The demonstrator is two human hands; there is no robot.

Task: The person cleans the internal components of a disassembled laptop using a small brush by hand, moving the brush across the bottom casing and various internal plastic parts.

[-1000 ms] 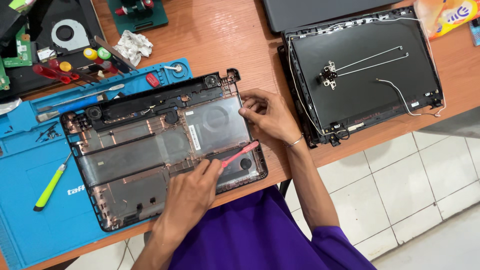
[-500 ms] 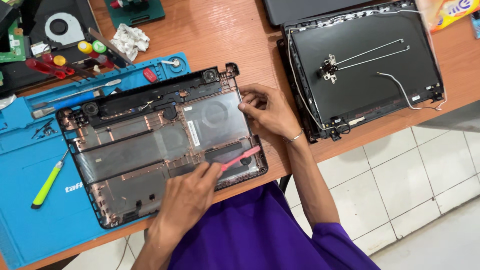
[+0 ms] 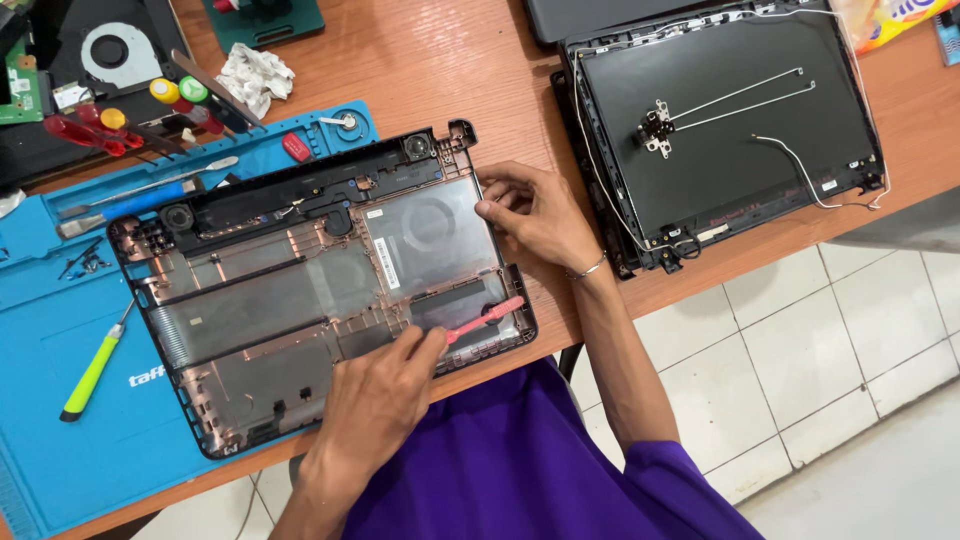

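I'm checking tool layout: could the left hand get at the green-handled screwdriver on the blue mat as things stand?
Probably yes, once freed: the left hand holds a pink tool, and the screwdriver lies uncovered on the mat.

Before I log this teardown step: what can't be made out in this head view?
- Tip of the pink tool: too small to tell whether it touches the laptop base shell.
- Left hand covers the shell's near edge.
- Right hand: fingertips hide what they press.
- Cooling fan: partly cut off by the top edge.

Purple clothing — thin silver bracelet
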